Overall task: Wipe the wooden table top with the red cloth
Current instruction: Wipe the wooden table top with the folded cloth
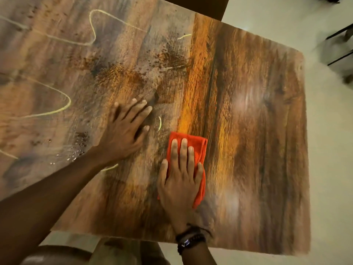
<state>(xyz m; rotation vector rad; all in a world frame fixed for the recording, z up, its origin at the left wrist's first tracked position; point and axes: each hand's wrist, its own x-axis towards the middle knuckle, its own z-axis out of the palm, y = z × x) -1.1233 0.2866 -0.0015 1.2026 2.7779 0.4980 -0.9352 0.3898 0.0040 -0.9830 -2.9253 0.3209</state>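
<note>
The wooden table top (248, 131) fills most of the head view, streaked brown and orange. Its left half carries yellowish squiggle lines (65, 104), dark speckled stains (168, 58) and a few wet droplets (76, 153). A folded red cloth (198, 146) lies flat on the wood near the front middle. My right hand (179, 180) presses on the cloth, palm down, fingers spread over it. My left hand (126, 129) rests flat on the bare wood just left of the cloth, fingers apart, holding nothing.
The table's right edge (305, 150) and front edge (210, 243) border a pale floor (328, 169). Dark chair legs (340, 46) stand at the upper right. A dark object (200, 4) sits beyond the far edge. My knees (114, 253) are below the front edge.
</note>
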